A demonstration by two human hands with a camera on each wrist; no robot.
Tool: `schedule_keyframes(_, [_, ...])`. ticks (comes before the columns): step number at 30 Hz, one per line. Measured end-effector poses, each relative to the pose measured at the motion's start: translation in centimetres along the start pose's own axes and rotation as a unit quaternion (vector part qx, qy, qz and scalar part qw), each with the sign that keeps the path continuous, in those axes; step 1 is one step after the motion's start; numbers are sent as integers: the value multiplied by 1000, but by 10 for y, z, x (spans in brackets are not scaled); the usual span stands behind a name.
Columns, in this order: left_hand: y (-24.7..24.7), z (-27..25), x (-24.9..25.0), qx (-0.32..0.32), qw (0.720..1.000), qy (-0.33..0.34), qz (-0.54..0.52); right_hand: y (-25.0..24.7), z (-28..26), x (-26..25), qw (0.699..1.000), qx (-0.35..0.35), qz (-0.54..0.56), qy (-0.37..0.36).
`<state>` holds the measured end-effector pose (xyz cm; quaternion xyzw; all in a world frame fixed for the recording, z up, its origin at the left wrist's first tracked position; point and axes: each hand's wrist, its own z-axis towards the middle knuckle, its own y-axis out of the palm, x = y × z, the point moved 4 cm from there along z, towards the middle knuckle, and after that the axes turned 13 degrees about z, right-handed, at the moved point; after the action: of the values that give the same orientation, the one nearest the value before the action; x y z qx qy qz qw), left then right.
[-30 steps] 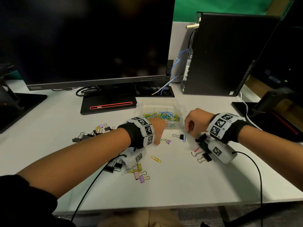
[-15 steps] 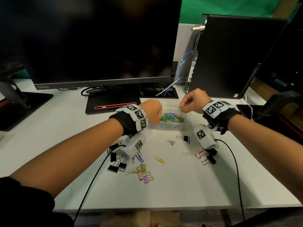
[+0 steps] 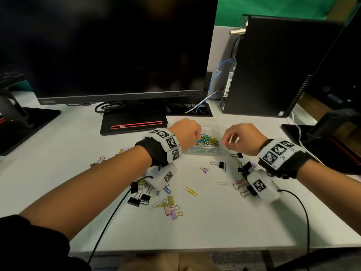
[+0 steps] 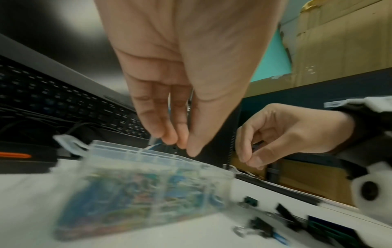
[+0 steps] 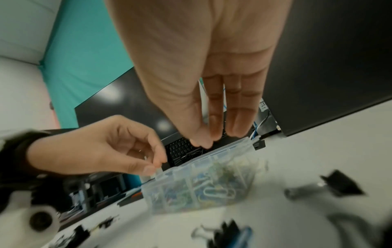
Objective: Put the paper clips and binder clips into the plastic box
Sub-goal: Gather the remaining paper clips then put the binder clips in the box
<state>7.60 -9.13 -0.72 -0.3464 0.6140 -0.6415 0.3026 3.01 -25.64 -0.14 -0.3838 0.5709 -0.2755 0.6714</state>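
A clear plastic box [image 3: 203, 150] holding many coloured paper clips sits mid-table; it also shows in the wrist views [image 4: 148, 184] [image 5: 201, 184]. My left hand [image 3: 198, 136] hovers over the box's left edge, fingertips pinched on a small pale paper clip [image 4: 152, 141]. My right hand [image 3: 227, 142] hangs just right of the box with nothing visible in its fairly straight fingers [image 5: 233, 127]. Loose on the table lie a yellow paper clip [image 3: 190, 191], a white paper clip [image 3: 222, 183], a lilac binder clip [image 3: 205, 170] and black binder clips [image 3: 220, 164].
More binder clips lie under my left wrist [image 3: 139, 198] and beside my right wrist [image 3: 246, 169]. A monitor base [image 3: 134, 124] and a computer tower [image 3: 273, 65] stand behind the box. Black stands flank the table. The table's front edge [image 3: 195, 249] is near me.
My right hand, which held a clip over the box, has drawn back right and down with nothing in it. My left hand stays over the box's left edge.
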Motion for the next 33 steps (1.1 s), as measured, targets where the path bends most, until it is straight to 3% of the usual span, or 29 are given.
schedule_keyframes(2, [4,-8,24,-8,998,56,-7,7,-17,4,997,-72,-40,13])
schedule_keyframes(4, [14,-13,43,-59,993,102,-15,17,-31,11,987,-133,-80,35])
schedule_keyframes(7, [36,-12,67,-139,980,141,2,26,-44,21,979,-168,-100,60])
schedule_keyframes(9, [47,-11,78,-159,976,149,24,27,-47,24,978,-171,-101,65])
schedule_keyframes(19, [56,-8,96,-189,961,190,74,30,-53,29,975,-203,-48,71])
schedule_keyframes(26, [42,7,93,-108,970,180,122,35,-58,27,968,-236,-46,74])
schedule_keyframes(33, [43,11,93,-149,943,211,210,34,-60,28,977,-202,-23,64])
